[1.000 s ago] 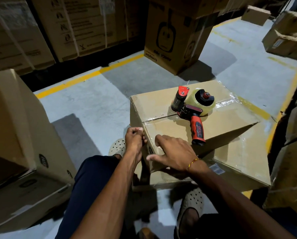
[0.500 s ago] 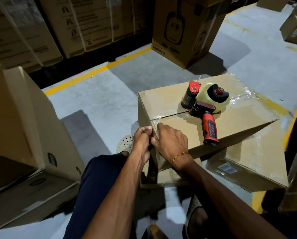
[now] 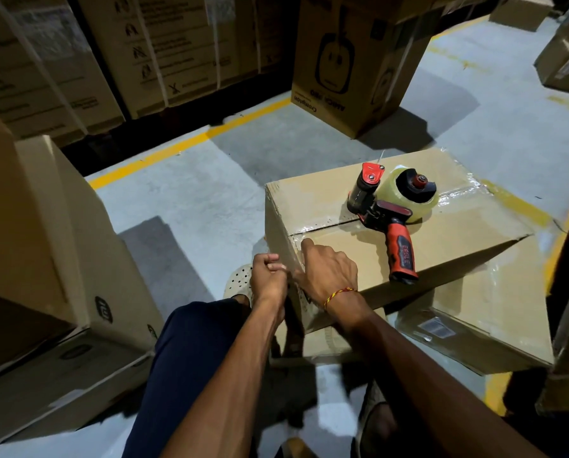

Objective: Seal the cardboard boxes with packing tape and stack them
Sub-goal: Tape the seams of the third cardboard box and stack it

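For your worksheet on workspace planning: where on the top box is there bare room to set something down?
Free: the brown cardboard box top left of the red-and-black tape dispenser, and right of its handle. Crowded: the near corner, where left hand and right hand work.

Both hands, left hand (image 3: 269,274) and right hand (image 3: 329,274), press tape on the box (image 3: 342,249) corner; the tape gun (image 3: 393,211) lies on top.

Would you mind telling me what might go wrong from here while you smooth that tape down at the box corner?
1. The tape dispenser lies loose on the top box, its handle reaching the near edge; jolting the box could tip it off.
2. The top box sits skewed on the lower box, so pressing from the right hand might shift it.
3. The left hand seems to pinch the tape end; it could wrinkle or stick badly.
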A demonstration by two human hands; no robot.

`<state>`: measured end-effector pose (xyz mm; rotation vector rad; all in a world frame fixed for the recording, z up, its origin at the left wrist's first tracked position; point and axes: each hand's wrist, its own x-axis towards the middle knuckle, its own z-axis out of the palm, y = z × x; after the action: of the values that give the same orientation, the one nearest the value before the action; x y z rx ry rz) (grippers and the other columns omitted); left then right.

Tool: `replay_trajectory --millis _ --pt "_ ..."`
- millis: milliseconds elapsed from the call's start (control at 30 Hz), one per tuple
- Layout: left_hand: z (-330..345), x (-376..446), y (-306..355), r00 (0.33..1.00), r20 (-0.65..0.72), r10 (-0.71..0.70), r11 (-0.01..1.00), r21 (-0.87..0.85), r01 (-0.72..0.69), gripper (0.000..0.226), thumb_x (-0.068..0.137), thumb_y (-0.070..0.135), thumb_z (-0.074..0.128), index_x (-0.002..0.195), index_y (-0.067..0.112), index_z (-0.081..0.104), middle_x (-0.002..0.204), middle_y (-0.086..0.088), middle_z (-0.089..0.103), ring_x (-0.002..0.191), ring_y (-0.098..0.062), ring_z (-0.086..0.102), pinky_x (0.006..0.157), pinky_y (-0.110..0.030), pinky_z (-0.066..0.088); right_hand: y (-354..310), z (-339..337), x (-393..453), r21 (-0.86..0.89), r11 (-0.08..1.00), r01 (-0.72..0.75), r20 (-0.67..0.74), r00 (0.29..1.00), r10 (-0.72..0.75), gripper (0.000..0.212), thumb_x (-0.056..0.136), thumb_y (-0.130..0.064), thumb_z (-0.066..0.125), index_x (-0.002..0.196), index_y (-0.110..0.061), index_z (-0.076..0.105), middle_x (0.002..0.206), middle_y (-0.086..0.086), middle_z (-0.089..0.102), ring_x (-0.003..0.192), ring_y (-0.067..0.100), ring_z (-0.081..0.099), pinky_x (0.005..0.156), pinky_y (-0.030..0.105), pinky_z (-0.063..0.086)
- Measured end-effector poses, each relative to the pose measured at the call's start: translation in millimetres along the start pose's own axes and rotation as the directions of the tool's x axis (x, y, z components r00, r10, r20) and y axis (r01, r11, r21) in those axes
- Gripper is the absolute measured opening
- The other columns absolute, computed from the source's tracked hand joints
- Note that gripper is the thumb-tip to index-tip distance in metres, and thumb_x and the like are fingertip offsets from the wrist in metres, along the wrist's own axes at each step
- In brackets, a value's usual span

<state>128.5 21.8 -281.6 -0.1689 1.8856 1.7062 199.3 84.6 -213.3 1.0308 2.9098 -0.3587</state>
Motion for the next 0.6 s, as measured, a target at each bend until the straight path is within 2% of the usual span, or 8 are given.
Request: replay_trajectory --millis 67,100,200,233,300,367,433,600 --pt "0.1 -7.8 5.5 0.978 -0.122 0.172 0.984 0.075 -0.163 0.025 0.096 -0.001 0.051 0.102 0.020 0.064 0.107 -0.002 0.068 0.090 -0.017 0.065 0.067 -0.016 0.047 6.8 -4.3 -0.3 0.006 0.999 0.042 0.023 0.999 -0.042 0.032 0.094 -0.042 0.060 0.114 -0.021 0.047 0.117 0.011 0.066 0.105 0.039 0.062 0.073 0.037 0.039" --pt "0.9 -11.2 11.1 0.960 -0.121 0.251 0.967 0.066 -0.244 0.023 0.098 0.002 0.053 0.107 0.018 0.066 0.113 -0.002 0.068 0.099 -0.017 0.065 0.077 -0.018 0.050 10.7 -6.8 0.1 0.018 0.998 0.058 0.038 0.998 -0.059 0.029 0.092 -0.044 0.060 0.107 -0.023 0.046 0.113 0.011 0.067 0.102 0.039 0.062 0.072 0.037 0.038" --pt "5.4 -25.1 21.8 0.935 0.011 0.355 0.934 0.037 -0.355 0.037 0.102 0.005 0.048 0.133 0.019 0.063 0.135 0.004 0.061 0.115 -0.005 0.059 0.097 -0.015 0.046 22.1 -11.5 4.6 0.117 0.992 0.049 0.079 0.995 -0.059 0.023 0.087 -0.043 0.056 0.088 -0.024 0.043 0.093 0.004 0.066 0.089 0.037 0.060 0.068 0.037 0.039" --pt "8.7 -29.4 21.3 0.930 0.072 0.359 0.931 0.039 -0.363 0.041 0.104 0.008 0.046 0.142 0.021 0.056 0.145 0.006 0.054 0.126 -0.005 0.053 0.106 -0.016 0.041 25.1 -12.9 6.8 0.161 0.986 0.035 0.086 0.995 -0.050 0.019 0.087 -0.042 0.051 0.086 -0.024 0.045 0.087 0.002 0.065 0.086 0.037 0.059 0.068 0.038 0.040" --pt "17.7 -31.7 14.2 0.912 0.188 0.364 0.926 0.035 -0.377 0.046 0.109 0.017 0.040 0.154 0.028 0.038 0.161 0.011 0.032 0.146 -0.005 0.031 0.123 -0.029 0.024 30.1 -15.4 11.1 0.232 0.973 0.016 0.100 0.994 -0.040 0.016 0.090 -0.037 0.046 0.083 -0.023 0.048 0.081 -0.001 0.064 0.083 0.034 0.057 0.068 0.038 0.037" --pt "25.8 -25.4 7.2 0.893 0.257 0.368 0.921 0.034 -0.389 0.050 0.111 0.026 0.035 0.159 0.030 0.023 0.166 0.014 0.013 0.152 -0.002 0.013 0.127 -0.033 0.012 33.5 -15.9 13.3 0.256 0.966 0.015 0.101 0.994 -0.042 0.014 0.092 -0.033 0.045 0.083 -0.022 0.049 0.082 0.001 0.064 0.082 0.033 0.054 0.068 0.037 0.033" --pt "32.4 -14.4 5.4 0.886 0.267 0.378 0.913 0.052 -0.405 0.054 0.111 0.026 0.035 0.160 0.027 0.014 0.168 0.013 0.004 0.153 -0.003 0.004 0.128 -0.037 0.007 35.3 -15.9 13.6 0.271 0.962 0.017 0.090 0.995 -0.043 0.014 0.092 -0.030 0.045 0.081 -0.022 0.048 0.081 0.001 0.064 0.080 0.032 0.051 0.068 0.037 0.032" --pt "41.9 13.7 8.3 0.891 0.229 0.393 0.905 0.073 -0.418 0.068 0.104 0.013 0.048 0.161 0.022 0.013 0.168 0.009 0.003 0.154 -0.007 0.004 0.127 -0.040 0.008 38.0 -15.7 14.6 0.319 0.947 0.035 0.070 0.996 -0.061 0.011 0.092 -0.027 0.047 0.084 -0.020 0.050 0.073 -0.004 0.058 0.080 0.028 0.054 0.069 0.037 0.033"
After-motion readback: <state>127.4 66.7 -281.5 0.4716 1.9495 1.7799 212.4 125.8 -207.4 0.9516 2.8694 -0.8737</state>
